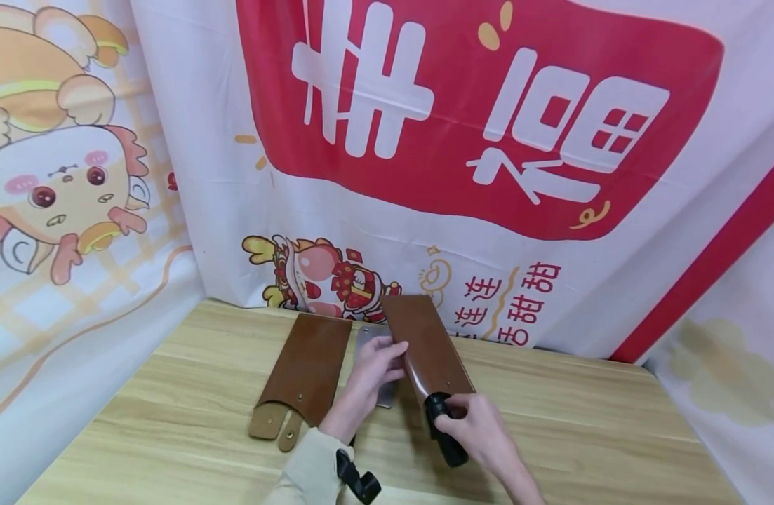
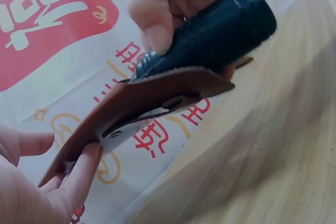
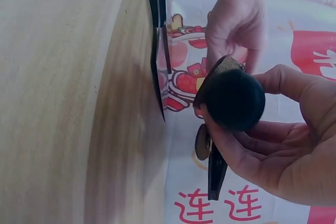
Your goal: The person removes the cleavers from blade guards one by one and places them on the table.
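Note:
A brown leather knife sheath point(image 1: 424, 337) is held up off the table at a tilt, with a black knife handle point(image 1: 446, 438) sticking out of its lower end. My left hand point(image 1: 375, 368) grips the sheath by its left edge; in the left wrist view its fingers point(image 2: 79, 179) reach under the leather. Around the handle, the thumb and fingers of my right hand point(image 1: 478, 428) are closed; the right wrist view shows the handle's round butt point(image 3: 234, 99) end-on. The leather hides this knife's blade. Behind my left hand lies a flat metal blade point(image 1: 384, 396), partly covered.
Another brown leather sheath point(image 1: 307, 361), with a snap strap point(image 1: 290, 431) at its near end, lies left on the wooden table point(image 1: 582, 428). A printed cloth point(image 1: 222, 231) hangs along the table's back edge. A black strap point(image 1: 358, 477) hangs at my left sleeve.

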